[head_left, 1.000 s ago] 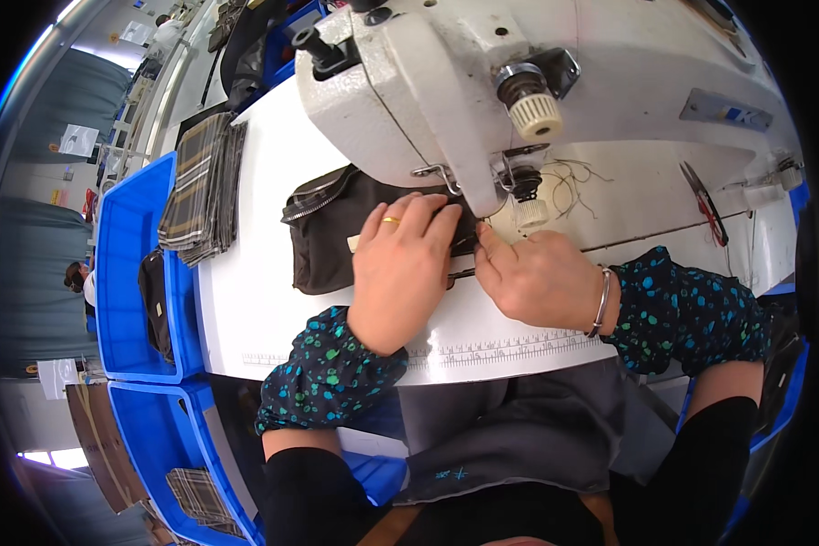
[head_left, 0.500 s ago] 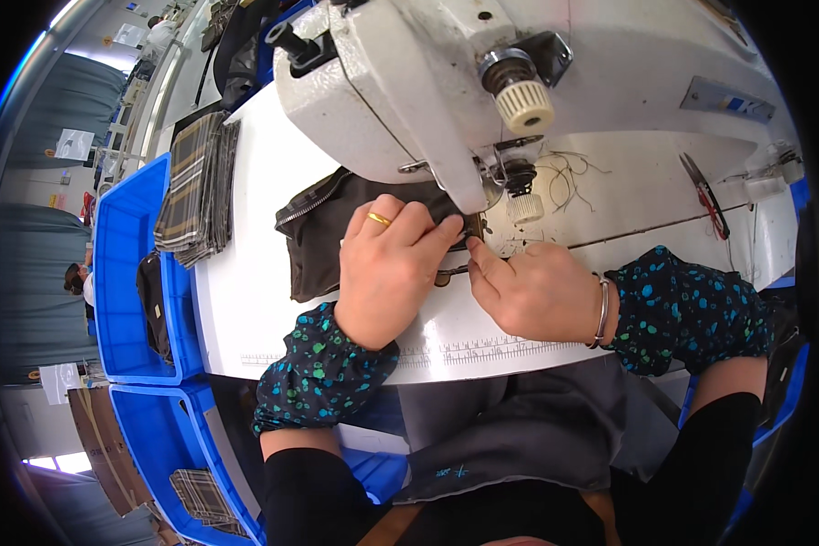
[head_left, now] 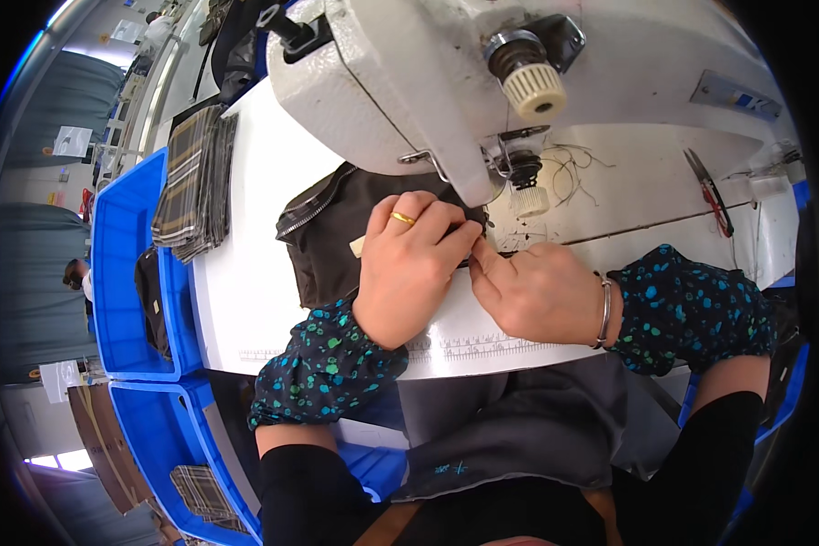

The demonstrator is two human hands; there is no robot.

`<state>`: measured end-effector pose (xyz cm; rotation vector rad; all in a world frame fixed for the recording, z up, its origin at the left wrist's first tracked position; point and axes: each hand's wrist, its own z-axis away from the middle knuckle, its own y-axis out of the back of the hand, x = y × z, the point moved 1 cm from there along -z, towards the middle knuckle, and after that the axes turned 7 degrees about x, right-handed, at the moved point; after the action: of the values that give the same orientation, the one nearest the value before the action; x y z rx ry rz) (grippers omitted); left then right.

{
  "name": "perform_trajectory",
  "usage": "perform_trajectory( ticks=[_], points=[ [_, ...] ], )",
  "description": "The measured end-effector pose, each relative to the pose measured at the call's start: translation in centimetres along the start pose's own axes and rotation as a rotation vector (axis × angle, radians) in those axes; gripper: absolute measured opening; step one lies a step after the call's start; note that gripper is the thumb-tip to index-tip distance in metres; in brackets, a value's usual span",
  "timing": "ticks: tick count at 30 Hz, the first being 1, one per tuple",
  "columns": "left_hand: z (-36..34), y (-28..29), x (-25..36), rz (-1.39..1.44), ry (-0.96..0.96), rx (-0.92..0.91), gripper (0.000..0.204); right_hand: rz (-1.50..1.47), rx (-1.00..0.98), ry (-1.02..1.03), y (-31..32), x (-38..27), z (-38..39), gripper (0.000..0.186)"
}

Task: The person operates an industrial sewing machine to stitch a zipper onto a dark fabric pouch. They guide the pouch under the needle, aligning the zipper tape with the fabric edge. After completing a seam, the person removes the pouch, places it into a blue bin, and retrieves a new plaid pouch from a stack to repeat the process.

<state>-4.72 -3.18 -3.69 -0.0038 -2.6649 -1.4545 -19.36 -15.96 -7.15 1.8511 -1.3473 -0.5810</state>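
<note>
A dark brown fabric piece (head_left: 323,259) with a metal zipper (head_left: 314,202) along its upper left edge lies under the head of a white sewing machine (head_left: 382,100). My left hand (head_left: 411,264), a gold ring on one finger, rests over the fabric and pinches its right edge. A small pale label shows beside that hand. My right hand (head_left: 539,289) has thumb and forefinger closed on the same edge, touching the left fingertips. The needle area is mostly hidden behind the machine head and my fingers.
Red-handled thread snips (head_left: 712,196) and loose threads (head_left: 569,177) lie on the white tabletop (head_left: 264,309) at right. Plaid fabric pieces (head_left: 191,182) are stacked at left, next to a blue bin (head_left: 123,273). Another blue bin (head_left: 150,446) below holds plaid pieces.
My left hand has shifted slightly right, with the fabric moving along, and the pale label has come into sight. My right hand stays almost in place at the edge.
</note>
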Motion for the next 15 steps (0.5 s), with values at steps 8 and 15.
perform_trajectory(
  ticks=[8, 15],
  points=[
    [-0.2, 0.0, -0.2, 0.029, 0.016, -0.07, 0.035, -0.007, 0.011, -0.002, 0.0, 0.0, 0.1, 0.028],
    [-0.9, -0.8, -1.4, 0.036, -0.004, -0.022, 0.03, 0.075, 0.008, -0.05, -0.5, 0.7, -0.1, 0.03]
  ],
)
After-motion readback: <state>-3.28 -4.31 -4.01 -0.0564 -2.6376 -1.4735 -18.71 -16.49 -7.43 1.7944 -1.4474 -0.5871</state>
